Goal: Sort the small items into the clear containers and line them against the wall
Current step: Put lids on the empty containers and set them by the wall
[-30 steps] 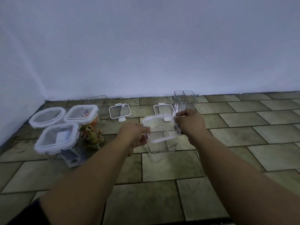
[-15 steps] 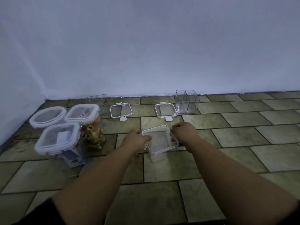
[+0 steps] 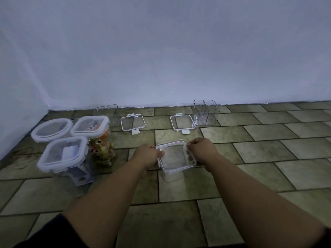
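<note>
Fingers (image 3: pixel 160 154) of the left hand (image 3: pixel 147 156) curl round the left edge of a lid (image 3: pixel 174 155). Those of the right hand (image 3: pixel 203 151) pinch its right edge, and the lid sits on a clear container (image 3: pixel 171 176) standing on the floor (image 3: pixel 179 221), well apart from the wall (image 3: pixel 161 59).

Uneven pressure is the likely risk: one side could seat while the other stays proud, or the light box could tip or skid on the tile. Whether anything lies inside it I cannot tell — it looks bare.

To the left stand three lidded containers:
- The round-lidded one (image 3: pixel 52 129) has unclear contents.
- The square one (image 3: pixel 89 126) shows colourful pieces through its wall.
- The nearest one (image 3: pixel 62 155) holds something white.

Two loose lids (image 3: pixel 132 122) lie further back. An open box (image 3: pixel 107 113) and a divided box (image 3: pixel 206 112) stand near the wall — both apparently empty.
</note>
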